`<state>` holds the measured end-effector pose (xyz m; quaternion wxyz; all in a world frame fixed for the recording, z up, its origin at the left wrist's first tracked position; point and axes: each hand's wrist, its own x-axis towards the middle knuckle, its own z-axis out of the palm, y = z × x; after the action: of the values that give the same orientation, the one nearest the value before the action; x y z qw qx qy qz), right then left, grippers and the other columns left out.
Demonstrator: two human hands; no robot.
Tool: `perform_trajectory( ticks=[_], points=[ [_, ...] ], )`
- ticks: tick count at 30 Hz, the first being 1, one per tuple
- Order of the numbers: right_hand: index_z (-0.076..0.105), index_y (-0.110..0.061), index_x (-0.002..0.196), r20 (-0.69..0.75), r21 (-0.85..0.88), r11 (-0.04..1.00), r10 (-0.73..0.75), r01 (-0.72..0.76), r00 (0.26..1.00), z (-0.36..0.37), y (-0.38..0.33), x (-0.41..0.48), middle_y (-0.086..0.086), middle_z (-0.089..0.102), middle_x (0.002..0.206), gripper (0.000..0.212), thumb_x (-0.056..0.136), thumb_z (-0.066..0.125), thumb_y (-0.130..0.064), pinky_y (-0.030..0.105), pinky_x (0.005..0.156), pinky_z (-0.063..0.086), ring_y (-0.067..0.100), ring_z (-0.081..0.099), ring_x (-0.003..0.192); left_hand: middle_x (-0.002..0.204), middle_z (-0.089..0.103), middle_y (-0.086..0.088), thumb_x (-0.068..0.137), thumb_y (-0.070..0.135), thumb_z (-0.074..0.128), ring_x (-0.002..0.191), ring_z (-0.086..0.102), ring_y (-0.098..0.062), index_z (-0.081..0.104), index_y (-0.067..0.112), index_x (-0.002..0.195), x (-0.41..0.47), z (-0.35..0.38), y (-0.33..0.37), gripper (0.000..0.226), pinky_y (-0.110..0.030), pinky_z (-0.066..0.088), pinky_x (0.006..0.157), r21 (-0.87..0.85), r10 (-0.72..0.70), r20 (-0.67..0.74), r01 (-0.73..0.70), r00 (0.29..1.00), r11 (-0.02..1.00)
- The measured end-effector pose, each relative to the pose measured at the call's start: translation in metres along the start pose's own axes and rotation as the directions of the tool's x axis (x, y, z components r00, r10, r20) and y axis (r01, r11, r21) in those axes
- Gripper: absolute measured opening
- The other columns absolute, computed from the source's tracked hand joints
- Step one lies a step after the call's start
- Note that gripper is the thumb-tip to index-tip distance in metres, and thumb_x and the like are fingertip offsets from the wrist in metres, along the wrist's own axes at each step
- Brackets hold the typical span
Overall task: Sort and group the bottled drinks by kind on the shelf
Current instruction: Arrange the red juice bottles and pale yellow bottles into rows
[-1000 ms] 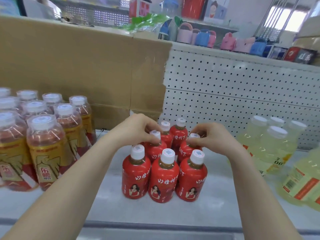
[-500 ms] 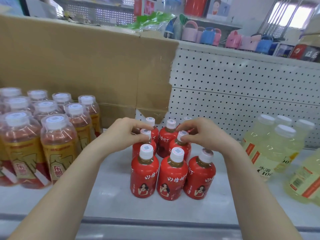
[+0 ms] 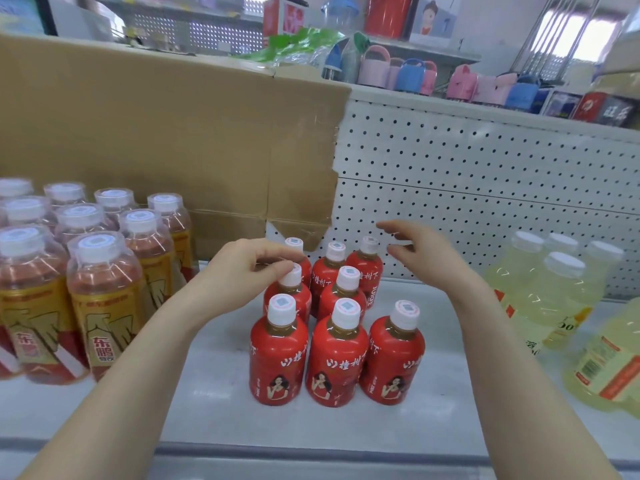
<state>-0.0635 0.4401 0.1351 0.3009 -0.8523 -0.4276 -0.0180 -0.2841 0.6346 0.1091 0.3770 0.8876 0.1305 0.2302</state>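
Alignment of red bottles [image 3: 341, 355] on shelf [image 3: 214, 393].
Pinches a middle-row cap [image 3: 292, 274] with left hand [image 3: 242, 268]; holds right hand [image 3: 429, 251] beside the bottles, fingers [image 3: 394, 226] spread, empty. Next, probably: close the middle-row gap.

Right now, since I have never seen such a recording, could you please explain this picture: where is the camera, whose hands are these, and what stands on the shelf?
There is no machine: a person wears one camera on the head, which looks down at both bare hands. On the pale grey shelf stand small red-labelled plastic bottles with white caps in the middle, larger gold-labelled bottles of brown drink at the left, and pale yellow clear bottles at the right; a brown cardboard sheet stands behind. The left hand pinches the cap of the second-row red bottle. The right hand is open and holds nothing.
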Motion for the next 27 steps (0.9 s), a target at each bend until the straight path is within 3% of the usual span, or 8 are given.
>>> perform_trajectory(
  ticks=[3,7,11,16,20,24,27],
  points=[
    [0.051,-0.027,0.146,0.176,-0.029,0.999,-0.031,0.037,0.984,0.017,0.007,0.009,-0.007,0.049,0.148,0.043,0.104,0.054,-0.017,0.025,0.103,0.039,0.015,0.050,0.134,0.117,0.066,0.022,0.095,0.029,0.062,0.112,0.059,0.000,0.074,0.036,0.113,-0.006,0.006,0.011,0.022,-0.032,0.050,0.098,0.050,0.063,-0.058,-0.060,0.996,0.997],
    [0.068,-0.021,0.124,0.047,0.036,0.999,-0.032,0.030,0.998,0.024,0.016,0.011,0.004,0.058,0.130,0.030,0.101,0.055,-0.008,0.030,0.091,0.044,0.016,0.058,0.102,0.122,0.058,0.027,0.095,0.038,0.060,0.124,0.046,0.000,0.072,0.037,0.115,-0.019,0.018,0.015,0.024,-0.027,0.036,0.100,0.184,0.094,-0.031,-0.087,0.995,0.979],
    [0.067,-0.020,0.122,0.065,-0.115,0.993,-0.003,0.010,0.998,0.008,0.019,-0.006,0.005,0.058,0.116,0.025,0.103,0.052,-0.016,0.029,0.082,0.037,0.019,0.056,0.100,0.124,0.058,0.025,0.096,0.040,0.055,0.125,0.043,0.002,0.071,0.034,0.118,-0.025,0.024,0.016,0.028,-0.014,0.030,0.096,0.194,0.098,-0.037,-0.089,0.994,0.977],
    [0.066,-0.027,0.119,0.126,-0.034,0.999,-0.004,0.009,0.992,-0.008,0.018,-0.039,-0.006,0.061,0.108,0.020,0.101,0.057,-0.024,0.027,0.073,0.043,0.014,0.062,0.093,0.131,0.056,0.021,0.092,0.047,0.057,0.129,0.041,-0.001,0.069,0.034,0.122,-0.029,0.029,0.019,0.034,-0.030,0.035,0.107,0.259,0.085,-0.036,-0.073,0.996,0.963],
    [0.069,-0.027,0.113,-0.013,-0.020,1.000,0.023,-0.023,1.000,0.001,0.014,-0.046,-0.007,0.068,0.106,0.020,0.094,0.069,-0.033,0.017,0.064,0.042,0.009,0.064,0.088,0.134,0.054,0.020,0.092,0.049,0.058,0.132,0.038,-0.003,0.067,0.034,0.125,-0.028,0.031,0.019,0.038,-0.035,0.036,0.111,0.299,0.077,-0.014,-0.069,0.997,0.952],
    [0.072,-0.029,0.112,0.053,0.029,1.000,0.008,-0.010,0.999,-0.001,0.013,-0.050,-0.019,0.066,0.082,0.019,0.097,0.066,-0.021,0.007,0.057,0.039,-0.008,0.061,0.069,0.133,0.054,0.020,0.090,0.046,0.062,0.131,0.038,-0.004,0.068,0.032,0.124,-0.031,0.031,0.016,0.036,-0.033,0.035,0.110,0.291,0.122,-0.017,-0.112,0.992,0.950],
    [0.072,-0.033,0.112,0.076,-0.006,1.000,-0.009,0.010,0.997,-0.002,0.012,-0.050,-0.024,0.061,0.081,0.021,0.098,0.063,-0.021,0.012,0.060,0.039,-0.007,0.061,0.076,0.133,0.053,0.020,0.090,0.044,0.063,0.131,0.038,-0.003,0.068,0.032,0.123,-0.033,0.033,0.012,0.036,-0.029,0.033,0.108,0.293,0.145,-0.028,-0.131,0.989,0.947]
  ],
)
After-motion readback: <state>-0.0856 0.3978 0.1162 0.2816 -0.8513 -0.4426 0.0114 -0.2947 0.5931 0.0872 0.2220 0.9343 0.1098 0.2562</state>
